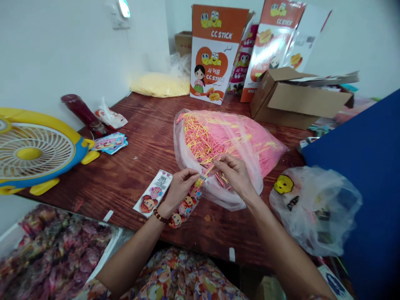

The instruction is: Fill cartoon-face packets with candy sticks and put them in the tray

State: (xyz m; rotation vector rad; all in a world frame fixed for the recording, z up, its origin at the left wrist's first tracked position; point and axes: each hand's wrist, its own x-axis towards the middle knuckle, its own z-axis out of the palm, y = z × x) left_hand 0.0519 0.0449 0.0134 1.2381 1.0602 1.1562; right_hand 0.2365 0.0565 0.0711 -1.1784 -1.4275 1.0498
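In the centre of the frame, the person's left hand [178, 191] pinched the top of a slim, glossy packet [188, 203] between thumb and fingers; the packet was printed with cartoon faces and slanted down to the lower left. The right hand [236, 171] had its thumb and fingertips closed on a few thin sticks [211, 168] at the packet's upper end; whether their lower tips were inside could not be told.

Just above the hands, a limp, cloudy plastic bag [178, 146] lay slumped on its side, its wide mouth baring a tangle of straight, needle-thin pink and yellow sticks [198, 139]. A flat, white-backed rectangular packet [153, 192] lay to the left of the left hand, on a dark red-brown tabletop [140, 125] with streaky wood grain. At the right, a crumpled, see-through carrier bag [315, 208] bulged beside a smooth blue panel [368, 175]. A round-grilled, yellow-and-blue plastic fan [67, 118] filled the left edge, and stiff printed cartons [215, 54] stood upright at the top.
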